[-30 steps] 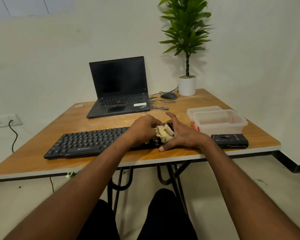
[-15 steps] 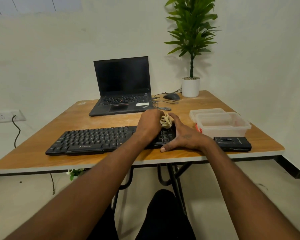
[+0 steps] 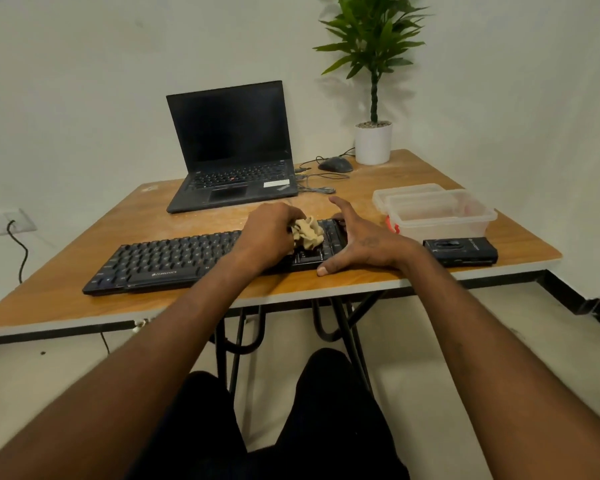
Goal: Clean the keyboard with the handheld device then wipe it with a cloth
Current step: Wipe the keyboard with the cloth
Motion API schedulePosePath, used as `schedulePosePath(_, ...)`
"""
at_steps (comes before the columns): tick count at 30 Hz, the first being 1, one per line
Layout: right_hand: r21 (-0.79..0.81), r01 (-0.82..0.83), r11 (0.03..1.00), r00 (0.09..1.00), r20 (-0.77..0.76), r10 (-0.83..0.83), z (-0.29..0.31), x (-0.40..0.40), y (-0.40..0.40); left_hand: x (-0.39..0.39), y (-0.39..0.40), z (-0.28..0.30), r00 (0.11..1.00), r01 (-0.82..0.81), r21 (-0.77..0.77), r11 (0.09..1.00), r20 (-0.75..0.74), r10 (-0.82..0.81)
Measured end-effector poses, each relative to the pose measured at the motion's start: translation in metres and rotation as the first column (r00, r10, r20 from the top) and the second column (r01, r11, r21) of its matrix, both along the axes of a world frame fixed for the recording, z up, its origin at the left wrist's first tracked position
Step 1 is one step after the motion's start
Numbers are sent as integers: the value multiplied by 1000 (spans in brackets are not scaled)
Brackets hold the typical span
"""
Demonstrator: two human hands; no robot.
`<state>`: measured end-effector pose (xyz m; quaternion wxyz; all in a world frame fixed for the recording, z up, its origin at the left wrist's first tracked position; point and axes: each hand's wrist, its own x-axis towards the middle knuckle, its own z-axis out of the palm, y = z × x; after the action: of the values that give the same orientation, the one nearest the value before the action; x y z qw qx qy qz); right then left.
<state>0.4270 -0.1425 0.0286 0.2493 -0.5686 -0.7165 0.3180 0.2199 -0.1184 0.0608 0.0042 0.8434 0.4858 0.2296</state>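
Left hand (image 3: 269, 233): fingers curled around a crumpled beige cloth (image 3: 307, 233), pressing it onto the right end of the keyboard.
Right hand (image 3: 359, 240): fingers spread apart and straight, bracing the keyboard's right end; thumb lies on the table at the near edge, index finger points toward the far side.
Keyboard (image 3: 174, 259): black, flat on the wooden table (image 3: 66, 299), near its front edge.
Handheld device (image 3: 461, 251): black, lying on the table just right of the right wrist, apart from both hands.
Plastic box (image 3: 440, 216): clear, behind the device, its lid beside it.
Laptop (image 3: 232, 147): open, screen dark, behind the keyboard.
Mouse (image 3: 335, 164): beside the potted plant (image 3: 373, 81) at the far corner.
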Motion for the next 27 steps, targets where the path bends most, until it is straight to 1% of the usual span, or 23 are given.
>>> schedulePosePath(2, 3, 12, 1000, 1000, 4, -12, 0, -2, 0, 6, 10, -4, 998, -36, 44, 998, 43, 34)
schedulePosePath(5, 1, 14, 1000, 1000, -4, -13, -2, -2, 1, 12, 25, -5, 994, -78, 64, 995, 84, 73)
schedulePosePath(9, 6, 9, 1000, 1000, -3, -9, -2, -1, 3, 17, 30, -7, 994, -84, 54, 995, 75, 79)
schedulePosePath(14, 11, 12, 1000, 1000, 13, -12, -4, -1, 3, 7, 27, -4, 999, -42, -1, 999, 31, 42)
schedulePosePath(19, -1, 16, 1000, 1000, 14, -16, -4, -2, 3, -2, 15, 3, 998, 60, -103, 993, 6, -59)
schedulePosePath(23, -16, 20, 1000, 999, 37, -20, -2, -4, 2, -12, 7, 6, 988, 150, -190, 970, -12, -155)
schedulePosePath(25, -17, 27, 999, 998, 50, -26, -1, -4, 2, -12, 7, 4, 987, 152, -171, 973, -19, -157)
schedulePosePath(27, -24, 28, 999, 999, 41, -27, -1, -5, 1, -7, 11, 0, 994, 109, -79, 991, -13, -110)
